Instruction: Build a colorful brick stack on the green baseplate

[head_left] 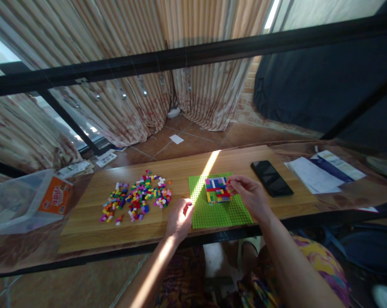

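Observation:
A square build of multicoloured toy bricks [218,191] stands on the green studded baseplate [203,218]. My right hand [251,197] is at the right side of the build, its thumb and forefinger pinched around what looks like a small red brick [228,185]. Fingertips cover part of that edge. By the left edge of the baseplate is my left hand [180,219], with the fingers curled and the tips together; whatever they may hold is too small to make out. Left of this hand, loose bricks [145,192] of many colours are spread in a pile on the wooden board [84,231].
A clear plastic box [23,201] with an orange label lies at the far left. Right of the baseplate is a black phone [272,178], with papers [318,175] beyond it. A dark metal bar [193,57] crosses in front of the curtains [123,25]. Sunlight stripes the baseplate.

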### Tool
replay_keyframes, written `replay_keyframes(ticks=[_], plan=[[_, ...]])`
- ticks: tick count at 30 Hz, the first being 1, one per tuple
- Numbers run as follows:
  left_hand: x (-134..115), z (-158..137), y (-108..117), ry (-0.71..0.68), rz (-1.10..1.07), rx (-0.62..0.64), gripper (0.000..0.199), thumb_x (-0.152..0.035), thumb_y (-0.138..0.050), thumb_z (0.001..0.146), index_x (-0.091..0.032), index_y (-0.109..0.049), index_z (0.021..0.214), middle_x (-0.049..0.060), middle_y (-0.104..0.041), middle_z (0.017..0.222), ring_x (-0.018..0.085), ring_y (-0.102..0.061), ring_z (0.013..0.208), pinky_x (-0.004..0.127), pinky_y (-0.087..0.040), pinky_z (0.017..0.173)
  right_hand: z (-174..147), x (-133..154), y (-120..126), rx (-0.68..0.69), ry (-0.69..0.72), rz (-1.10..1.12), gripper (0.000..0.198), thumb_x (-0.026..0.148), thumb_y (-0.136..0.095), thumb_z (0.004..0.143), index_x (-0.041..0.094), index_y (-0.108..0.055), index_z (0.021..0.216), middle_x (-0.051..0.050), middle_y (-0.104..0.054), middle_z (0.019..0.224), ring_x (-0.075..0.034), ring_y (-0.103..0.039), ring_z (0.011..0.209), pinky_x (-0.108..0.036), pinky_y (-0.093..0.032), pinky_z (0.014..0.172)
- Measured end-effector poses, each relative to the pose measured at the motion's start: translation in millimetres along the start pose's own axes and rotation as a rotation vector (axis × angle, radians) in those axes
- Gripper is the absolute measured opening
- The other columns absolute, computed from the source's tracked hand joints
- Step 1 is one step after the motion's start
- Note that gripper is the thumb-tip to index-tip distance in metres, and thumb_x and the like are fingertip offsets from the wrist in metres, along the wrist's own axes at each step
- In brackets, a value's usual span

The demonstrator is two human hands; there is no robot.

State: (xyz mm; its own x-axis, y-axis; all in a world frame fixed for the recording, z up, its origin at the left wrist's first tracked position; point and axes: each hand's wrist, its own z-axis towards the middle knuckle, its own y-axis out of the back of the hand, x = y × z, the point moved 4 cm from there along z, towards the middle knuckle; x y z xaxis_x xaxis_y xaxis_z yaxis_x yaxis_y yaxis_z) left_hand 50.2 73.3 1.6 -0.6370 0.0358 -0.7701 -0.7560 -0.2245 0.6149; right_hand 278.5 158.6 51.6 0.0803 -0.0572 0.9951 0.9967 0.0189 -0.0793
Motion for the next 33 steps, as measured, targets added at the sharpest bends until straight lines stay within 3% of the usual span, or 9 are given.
replay_keyframes(ticks=[5,10,15,23,33], plan=[[0,0,0,-0.006,0.006,-0.015,0.013,-0.028,-0.054,0.088,-0.02,-0.063,0.091,0.002,-0.067,0.087,0.014,-0.061,0.077,0.027,-0.047,0.072,1,-2,4,-0.079,-0.041,0.107,0.027,0.037,-0.081,0.061,0.018,-0.069,0.077,-0.002,-0.07,0.072,-0.016,-0.068,0.067,-0.03,-0.057,0.062],[1,0,-1,-0.008,-0.003,-0.012,0.013,-0.029,-0.054,0.088,-0.02,-0.063,0.091,0.002,-0.067,0.086,0.015,-0.061,0.078,0.027,-0.048,0.073,4,-7,10,-0.089,-0.039,0.068,0.025,0.037,-0.079,0.062,0.018,-0.071,0.077,-0.004,-0.072,0.074,-0.016,-0.067,0.067,-0.034,-0.057,0.069],[1,0,-1,-0.007,-0.001,-0.006,0.013,-0.029,-0.054,0.087,-0.02,-0.063,0.092,0.002,-0.067,0.088,0.015,-0.062,0.078,0.028,-0.048,0.073,5,-12,15,-0.006,0.03,-0.143,0.027,0.041,-0.072,0.07,0.018,-0.074,0.084,-0.006,-0.073,0.079,-0.018,-0.067,0.07,-0.033,-0.055,0.067],[1,1,0,-0.018,0.009,-0.007,0.012,-0.028,-0.054,0.087,-0.02,-0.063,0.091,0.002,-0.067,0.088,0.015,-0.062,0.078,0.027,-0.048,0.073,3,-10,14,0.113,0.201,-0.658,0.022,0.03,-0.055,0.083,0.019,-0.073,0.089,-0.007,-0.074,0.089,-0.019,-0.067,0.079,-0.03,-0.051,0.07],[1,0,-1,-0.014,-0.011,0.017,0.014,-0.029,-0.053,0.088,-0.021,-0.063,0.092,0.003,-0.067,0.09,0.015,-0.062,0.08,0.028,-0.049,0.073,4,-8,9,0.207,0.252,-0.878,0.022,0.024,-0.052,0.086,0.019,-0.073,0.092,-0.007,-0.072,0.091,-0.018,-0.066,0.08,-0.029,-0.048,0.072]])
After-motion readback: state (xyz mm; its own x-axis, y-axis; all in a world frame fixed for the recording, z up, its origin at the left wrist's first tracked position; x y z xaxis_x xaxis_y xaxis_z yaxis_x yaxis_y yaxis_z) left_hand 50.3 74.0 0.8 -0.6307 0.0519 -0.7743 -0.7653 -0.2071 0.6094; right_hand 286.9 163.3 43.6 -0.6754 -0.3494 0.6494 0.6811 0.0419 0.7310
